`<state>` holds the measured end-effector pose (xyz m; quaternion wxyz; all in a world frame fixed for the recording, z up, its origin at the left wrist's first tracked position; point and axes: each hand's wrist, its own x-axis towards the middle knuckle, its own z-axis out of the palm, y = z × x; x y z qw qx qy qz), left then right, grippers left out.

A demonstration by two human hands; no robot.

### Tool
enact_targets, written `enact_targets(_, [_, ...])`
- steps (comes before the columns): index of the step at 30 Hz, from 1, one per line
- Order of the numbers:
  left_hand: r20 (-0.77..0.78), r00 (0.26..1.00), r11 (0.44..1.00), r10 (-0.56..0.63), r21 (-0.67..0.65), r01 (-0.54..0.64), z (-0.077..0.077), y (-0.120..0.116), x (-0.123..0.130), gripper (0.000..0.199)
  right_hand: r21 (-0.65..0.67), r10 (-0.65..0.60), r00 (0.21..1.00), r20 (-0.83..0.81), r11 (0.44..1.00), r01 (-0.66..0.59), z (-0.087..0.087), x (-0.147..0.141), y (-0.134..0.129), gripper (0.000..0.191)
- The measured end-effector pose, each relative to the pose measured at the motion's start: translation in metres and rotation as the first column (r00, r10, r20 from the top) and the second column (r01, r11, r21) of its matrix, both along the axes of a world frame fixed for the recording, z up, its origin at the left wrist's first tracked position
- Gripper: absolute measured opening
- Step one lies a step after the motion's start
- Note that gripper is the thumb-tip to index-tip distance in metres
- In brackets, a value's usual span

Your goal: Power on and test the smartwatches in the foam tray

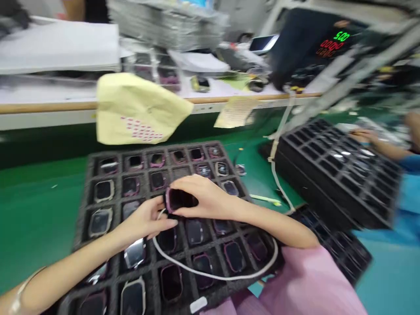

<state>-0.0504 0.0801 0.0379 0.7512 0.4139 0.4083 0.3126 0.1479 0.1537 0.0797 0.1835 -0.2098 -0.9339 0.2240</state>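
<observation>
My right hand (pixel 200 197) grips a dark-screened watch (pixel 179 199) with a pinkish-purple frame, thumb below and fingers above. At the watch's left end, my left hand (pixel 152 218) has its fingers closed around the end of a white cable (pixel 203 274), whose tip is hidden by the fingers. The cable loops down and to the right, over the tray. Both hands are above a dark foam tray (pixel 118 245) whose compartments hold several watches, some pink-framed and some pale-framed.
Behind the tray, a shelf edge (pixel 206 106) carries papers and a yellow sheet (pixel 138 109). Stacked black trays (pixel 341 162) stand at the right, near another person's hand (pixel 364 135). A power supply with a lit display (pixel 315 48) sits at the upper right.
</observation>
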Motion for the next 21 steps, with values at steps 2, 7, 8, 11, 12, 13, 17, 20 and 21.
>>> enact_targets(2, [0.000, 1.000, 0.999, 0.024, 0.027, -0.024, -0.002, 0.003, -0.001, 0.049, -0.016, 0.026, 1.000, -0.008, 1.000, -0.026, -0.010, -0.003, -0.005, 0.040])
enact_targets(7, [-0.033, 0.998, 0.997, 0.062, 0.054, -0.061, -0.007, 0.004, -0.001, 0.042, -0.012, 0.011, 1.000, 0.024, 1.000, -0.011, -0.022, -0.009, -0.005, 0.044])
enact_targets(8, [-0.048, 0.996, 0.995, 0.079, 0.063, -0.076, -0.007, 0.003, -0.001, 0.041, -0.001, 0.011, 0.999, 0.030, 1.000, -0.011, -0.022, -0.010, -0.005, 0.044])
enact_targets(11, [-0.051, 0.993, 0.991, 0.109, 0.083, -0.104, -0.007, 0.000, -0.001, 0.039, 0.027, 0.019, 0.999, 0.046, 0.999, -0.020, -0.022, -0.011, -0.008, 0.042])
enact_targets(12, [-0.039, 0.993, 0.990, 0.114, 0.087, -0.110, -0.007, -0.001, -0.001, 0.039, 0.042, 0.020, 0.999, 0.041, 0.999, -0.021, -0.023, -0.011, -0.010, 0.042])
enact_targets(13, [-0.027, 0.992, 0.989, 0.120, 0.087, -0.118, -0.006, -0.001, -0.001, 0.039, 0.060, 0.018, 0.999, 0.030, 0.998, -0.020, -0.025, -0.012, -0.011, 0.040])
enact_targets(17, [0.005, 0.993, 0.990, 0.121, 0.073, -0.121, -0.003, -0.001, -0.002, 0.037, 0.085, 0.026, 0.997, -0.067, 0.996, -0.020, -0.034, -0.013, -0.015, 0.039])
enact_targets(20, [0.008, 0.994, 0.991, 0.110, 0.081, -0.110, -0.003, -0.001, -0.003, 0.034, 0.030, 0.042, 0.990, -0.136, 0.999, -0.038, -0.037, -0.013, -0.015, 0.041])
enact_targets(21, [0.004, 0.994, 0.990, 0.108, 0.087, -0.107, -0.003, -0.002, -0.004, 0.033, 0.009, 0.045, 0.989, -0.144, 0.999, -0.044, -0.037, -0.013, -0.015, 0.042])
